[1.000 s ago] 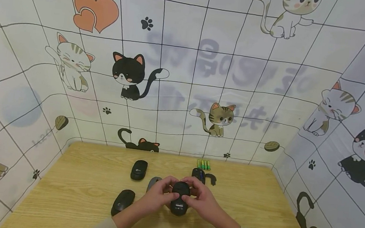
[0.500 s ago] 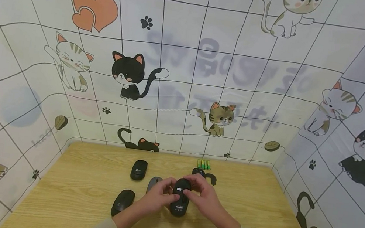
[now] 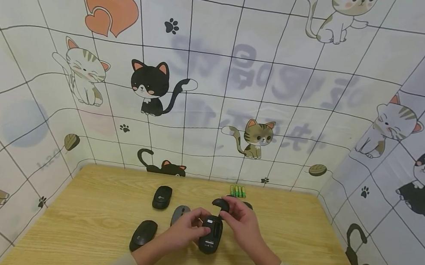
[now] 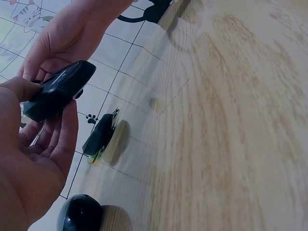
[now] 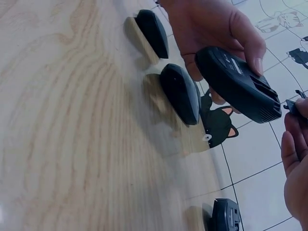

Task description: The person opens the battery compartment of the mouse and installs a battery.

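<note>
My left hand (image 3: 188, 229) grips a black computer mouse (image 3: 210, 240) above the table, its underside turned up. A label and an uncovered battery slot show on that underside, and the right wrist view shows the slot in the mouse body (image 5: 236, 82) from the side. Just beyond the mouse's far end, my right hand (image 3: 242, 220) pinches a curved black battery cover (image 3: 222, 203), apart from the body. Only the edge of this cover (image 5: 293, 107) appears in the right wrist view. From the left wrist camera, the mouse (image 4: 60, 91) hides most of the right hand's fingers.
Several green batteries (image 3: 238, 191) lie in a row at the back. Another opened mouse (image 5: 226, 215) is mostly behind my right hand in the head view. Left of my hands lie a grey mouse (image 3: 179, 213) and two black mice, one farther back (image 3: 162, 197), one nearer (image 3: 143, 235).
The battery cover has slid off the mouse and come away in my right hand, which moved up and away. The slot is now exposed. My left hand keeps its hold on the mouse.
</note>
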